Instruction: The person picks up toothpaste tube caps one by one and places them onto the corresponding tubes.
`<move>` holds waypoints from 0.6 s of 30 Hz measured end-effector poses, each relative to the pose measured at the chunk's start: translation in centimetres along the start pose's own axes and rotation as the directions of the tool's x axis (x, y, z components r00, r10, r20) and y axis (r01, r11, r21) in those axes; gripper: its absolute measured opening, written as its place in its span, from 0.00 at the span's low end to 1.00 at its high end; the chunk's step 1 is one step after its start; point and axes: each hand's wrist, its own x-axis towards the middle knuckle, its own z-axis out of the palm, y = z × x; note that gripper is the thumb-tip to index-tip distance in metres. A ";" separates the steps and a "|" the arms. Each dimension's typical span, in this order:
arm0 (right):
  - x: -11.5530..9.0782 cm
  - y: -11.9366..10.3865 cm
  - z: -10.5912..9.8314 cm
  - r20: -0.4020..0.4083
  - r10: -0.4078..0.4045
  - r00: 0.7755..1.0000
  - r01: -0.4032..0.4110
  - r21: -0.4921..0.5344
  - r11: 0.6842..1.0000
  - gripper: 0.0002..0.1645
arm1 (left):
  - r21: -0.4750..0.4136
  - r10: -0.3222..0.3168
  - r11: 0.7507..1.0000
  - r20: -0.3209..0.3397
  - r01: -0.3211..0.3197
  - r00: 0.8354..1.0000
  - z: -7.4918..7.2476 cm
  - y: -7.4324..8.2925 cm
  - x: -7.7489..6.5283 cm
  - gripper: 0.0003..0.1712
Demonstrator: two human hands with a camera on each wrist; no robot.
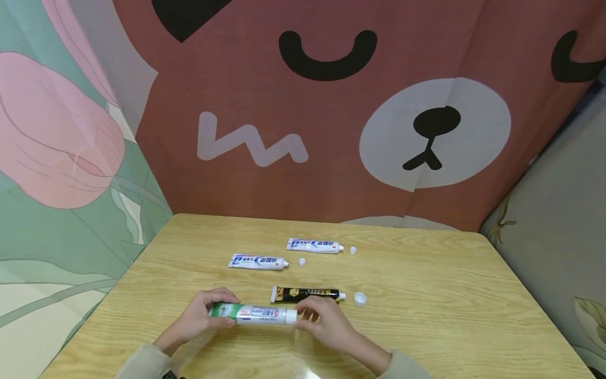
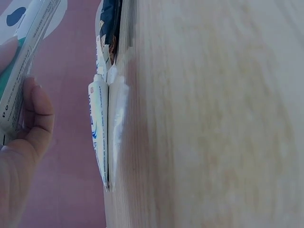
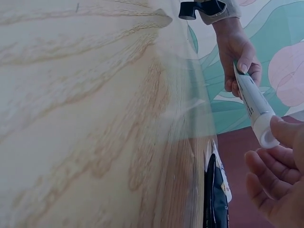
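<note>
A green and white toothpaste tube lies level across the front of the table, held between both hands. My left hand grips its green tail end, thumb in front and fingers behind. At the other end is a white cap, still on the tube. My right hand pinches the edge of this cap with thumb and forefinger, the other fingers loosely curled below. Just behind lies a black toothpaste tube, partly hidden by the right hand, with its nozzle bare.
Two white and blue toothpaste tubes, one nearer and one farther, lie uncapped on the wooden table. Small white caps sit beside their nozzles, and a larger white cap is by the black tube. A bear-print curtain hangs behind.
</note>
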 end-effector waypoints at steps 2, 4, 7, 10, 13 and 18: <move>0.0 0.1 -0.1 0.014 0.000 1.000 0.000 -0.001 1.000 0.12 | 0.002 -0.001 1.000 0.002 0.001 1.000 0.0 0.0 0.0 0.21; -0.1 0.2 -0.1 0.026 -0.001 1.000 0.001 -0.006 1.000 0.13 | 0.005 0.001 1.000 0.003 -0.001 1.000 0.0 0.0 0.0 0.21; -0.1 0.2 -0.1 0.033 -0.008 0.999 0.008 -0.011 1.000 0.16 | 0.010 0.006 1.000 0.000 -0.006 1.000 0.0 0.0 0.0 0.21; 0.1 0.1 0.0 0.031 -0.018 0.999 0.018 -0.020 1.000 0.20 | 0.016 0.003 1.000 -0.002 -0.003 1.000 0.1 0.0 0.1 0.21; 0.2 -0.1 0.1 0.015 -0.027 1.000 0.027 -0.026 0.999 0.21 | 0.018 -0.007 1.000 0.000 0.007 1.000 0.1 0.1 0.1 0.21; 0.2 -0.3 0.1 0.001 -0.020 1.000 0.020 -0.024 1.000 0.17 | 0.012 -0.011 1.000 0.000 0.011 1.000 0.2 0.0 0.1 0.22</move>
